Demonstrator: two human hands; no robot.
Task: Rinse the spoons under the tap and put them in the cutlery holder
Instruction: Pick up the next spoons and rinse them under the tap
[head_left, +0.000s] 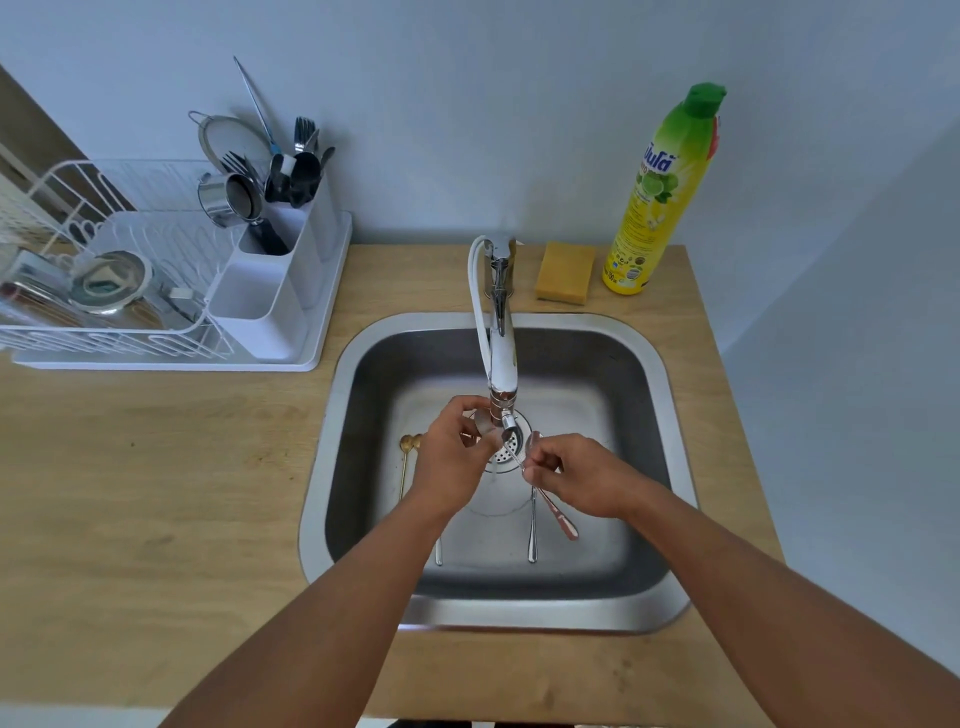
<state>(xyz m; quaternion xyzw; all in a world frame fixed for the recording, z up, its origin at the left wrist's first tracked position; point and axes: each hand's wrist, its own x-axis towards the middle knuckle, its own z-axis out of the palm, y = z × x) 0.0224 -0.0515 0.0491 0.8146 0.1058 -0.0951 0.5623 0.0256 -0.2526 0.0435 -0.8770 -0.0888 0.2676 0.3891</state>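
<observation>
Hands met under the tap (500, 332), over the sink (644, 364). The right hand (582, 475) pinched a spoon (511, 447) by its handle, bowl up at the spout; the left hand (457, 447) curled its fingers round the bowl. More spoons lay in the basin: a gold one (405, 462) and silver ones (532, 525). The holder (270, 291) stood in the rack (130, 291) at left.

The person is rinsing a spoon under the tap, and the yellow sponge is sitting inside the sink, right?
Not quite. The head view shows the yellow sponge on the wooden counter behind the sink, beside the soap bottle. The rest holds: both hands hold a spoon under the tap.
</observation>
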